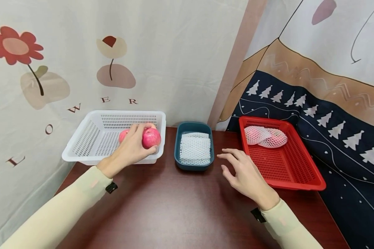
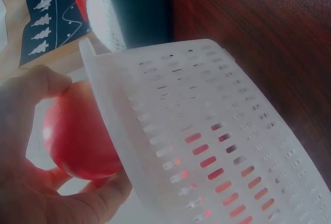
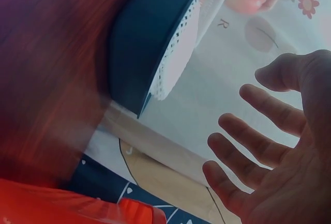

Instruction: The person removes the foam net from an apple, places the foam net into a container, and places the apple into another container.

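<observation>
The left hand (image 1: 130,145) grips an apple (image 1: 151,139) at the white basket (image 1: 81,159), fingers curled around it, probably because round fruit rolls easily. The right hand (image 1: 244,174), apart, is empty; the blue box (image 1: 193,167) of foam nets (image 1: 195,148) sits between both, seemingly for easy reach.

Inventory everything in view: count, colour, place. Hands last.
Table: 1, reddish-brown, beneath
White basket: 1, white, left
Held apple: 1, red, white basket's right end
Other apples: 1 or more, red, in white basket
Teal container: 1, dark teal, middle
Foam nets: count unclear, white, in teal container
Red basket: 1, red, right
Net-wrapped fruits: 2, reddish, in red basket
Backdrop: count unclear, white, tan, navy; behind and right
Sleeves: 2, pale, forearms
Wrist straps: 2, black, wrists
Left hand: 1, bare, gripping held apple
Right hand: 1, bare, above table
</observation>
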Demonstrator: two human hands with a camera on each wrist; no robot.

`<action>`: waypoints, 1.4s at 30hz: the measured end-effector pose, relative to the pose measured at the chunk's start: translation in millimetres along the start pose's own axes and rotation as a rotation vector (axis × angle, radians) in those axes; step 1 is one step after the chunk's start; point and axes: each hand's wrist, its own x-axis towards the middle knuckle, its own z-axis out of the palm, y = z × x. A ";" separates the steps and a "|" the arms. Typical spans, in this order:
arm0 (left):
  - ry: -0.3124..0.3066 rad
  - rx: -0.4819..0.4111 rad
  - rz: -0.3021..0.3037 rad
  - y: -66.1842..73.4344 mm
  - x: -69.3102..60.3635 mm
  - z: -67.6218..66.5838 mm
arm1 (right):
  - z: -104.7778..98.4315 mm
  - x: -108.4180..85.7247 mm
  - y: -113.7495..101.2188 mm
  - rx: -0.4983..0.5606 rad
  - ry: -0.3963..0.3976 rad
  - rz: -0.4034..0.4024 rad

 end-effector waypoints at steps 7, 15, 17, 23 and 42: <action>-0.041 0.031 0.000 -3.2 5.5 -0.3 | -2.6 -0.3 3.8 -0.003 0.011 0.002; -0.108 0.076 0.008 -7.2 13.8 -2.9 | -6.9 -0.4 6.3 -0.014 0.015 0.008; -0.130 0.085 0.005 -7.6 16.1 -3.8 | -7.8 -0.4 6.9 -0.012 0.014 0.008; -0.159 0.093 0.029 -8.5 23.5 -6.4 | -11.3 -0.6 8.5 -0.006 0.011 0.029; -0.280 0.182 0.084 -13.5 46.5 -7.9 | -21.1 2.8 21.3 -0.018 -0.005 0.066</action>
